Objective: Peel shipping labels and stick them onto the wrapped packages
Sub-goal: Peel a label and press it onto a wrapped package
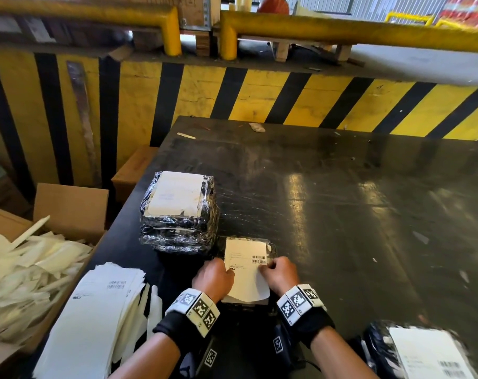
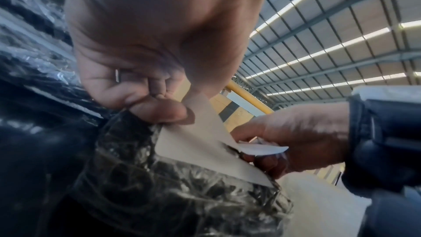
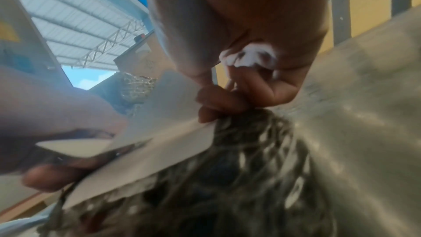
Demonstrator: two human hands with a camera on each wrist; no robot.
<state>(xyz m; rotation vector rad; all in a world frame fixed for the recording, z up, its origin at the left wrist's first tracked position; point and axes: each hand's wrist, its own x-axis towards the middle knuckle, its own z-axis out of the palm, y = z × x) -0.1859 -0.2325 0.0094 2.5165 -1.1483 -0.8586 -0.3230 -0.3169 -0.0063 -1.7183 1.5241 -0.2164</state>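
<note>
Head view: my left hand (image 1: 215,274) and right hand (image 1: 280,272) pinch the label (image 1: 246,266), hiding most of the package (image 1: 272,248); table (image 1: 341,201) open rightward.

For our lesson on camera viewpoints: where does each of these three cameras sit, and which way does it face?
Head: on the head, facing forward and down at the table; shows both forearms, left hand and right hand.
Left wrist: on the left wrist, looking along the fingers pinching the label; the right hand shows too.
Right wrist: on the right wrist, looking along its fingers; the left hand shows, blurred.
Shared: both wrist views show the label over the package.
</note>
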